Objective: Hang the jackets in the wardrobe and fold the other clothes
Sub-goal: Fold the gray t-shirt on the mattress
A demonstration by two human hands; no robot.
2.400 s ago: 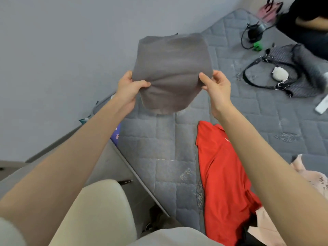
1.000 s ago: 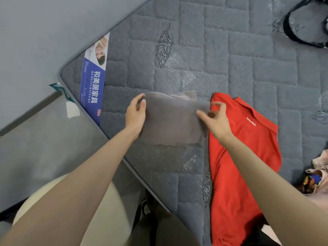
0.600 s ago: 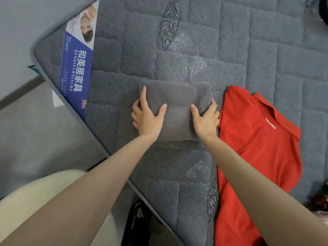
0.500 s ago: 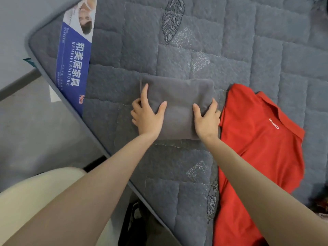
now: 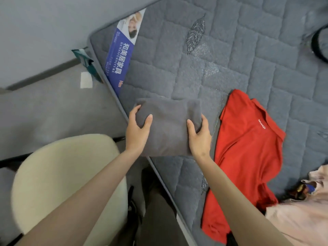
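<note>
L grip, R grip now clasp cloth at its sides, no longer pressing flat. Fold looks done; shirt beside R grip prob. next.

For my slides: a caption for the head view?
Left hand and right hand grip a folded grey garment at the mattress edge, beside a red shirt.

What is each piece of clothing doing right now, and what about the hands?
grey cloth: folded, gripped at both ends.
red shirt: unfolded, lying on the mattress.
pink garment: unfolded, crumpled.
left hand: gripping the grey cloth's left end.
right hand: gripping its right end.
</note>
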